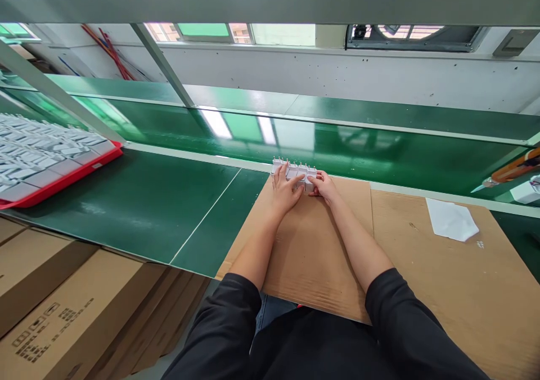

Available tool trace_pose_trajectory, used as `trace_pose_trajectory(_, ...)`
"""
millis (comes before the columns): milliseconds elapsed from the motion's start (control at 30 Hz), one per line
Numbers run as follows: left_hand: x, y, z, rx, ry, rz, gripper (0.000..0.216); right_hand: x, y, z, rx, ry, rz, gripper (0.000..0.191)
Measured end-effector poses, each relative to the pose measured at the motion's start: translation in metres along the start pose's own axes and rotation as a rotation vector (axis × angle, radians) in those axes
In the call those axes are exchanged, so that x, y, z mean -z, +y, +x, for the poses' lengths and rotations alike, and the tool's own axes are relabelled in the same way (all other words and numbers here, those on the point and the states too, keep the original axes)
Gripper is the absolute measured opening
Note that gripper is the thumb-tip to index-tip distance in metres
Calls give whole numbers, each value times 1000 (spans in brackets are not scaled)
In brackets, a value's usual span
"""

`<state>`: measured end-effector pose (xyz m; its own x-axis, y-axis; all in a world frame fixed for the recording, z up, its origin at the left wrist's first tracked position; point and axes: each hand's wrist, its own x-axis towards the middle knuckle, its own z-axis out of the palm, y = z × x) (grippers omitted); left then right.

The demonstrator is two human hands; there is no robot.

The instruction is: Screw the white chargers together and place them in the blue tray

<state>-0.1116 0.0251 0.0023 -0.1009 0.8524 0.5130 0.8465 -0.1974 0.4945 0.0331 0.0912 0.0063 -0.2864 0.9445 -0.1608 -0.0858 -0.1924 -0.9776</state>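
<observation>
A short row of white plug adapters [301, 170] with metal pins pointing up stands at the far edge of the cardboard sheet [316, 239]. My left hand [286, 193] lies along the left and front of this row, its fingers curled over the adapters and its thumb against their front. At the right end, my right hand [324, 186] grips the last adapter between thumb and fingers. Both hands press the row from its two sides. My fingers hide part of the adapters' front faces.
A red tray [63, 184] full of similar white adapters sits on the green bench [160, 200] at left. Brown cartons [71, 307] stand below it. White paper [452, 219] lies on the cardboard at right, near an orange-handled pointed tool [512, 169]. A raised ledge runs behind.
</observation>
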Motion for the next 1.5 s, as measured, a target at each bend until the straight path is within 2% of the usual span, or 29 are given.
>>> trace_pose_trajectory(333,2,7,-2,-15,3,3,32,1,-1,-1,4,-6,11,27)
trace_pose_trajectory(700,-4,2,-1,-13,29,23,29,2,-5,-6,13,-47,2,49)
trace_pose_trajectory(1500,-1,5,-2,-6,8,1,29,9,7,2,194,-55,-254,50)
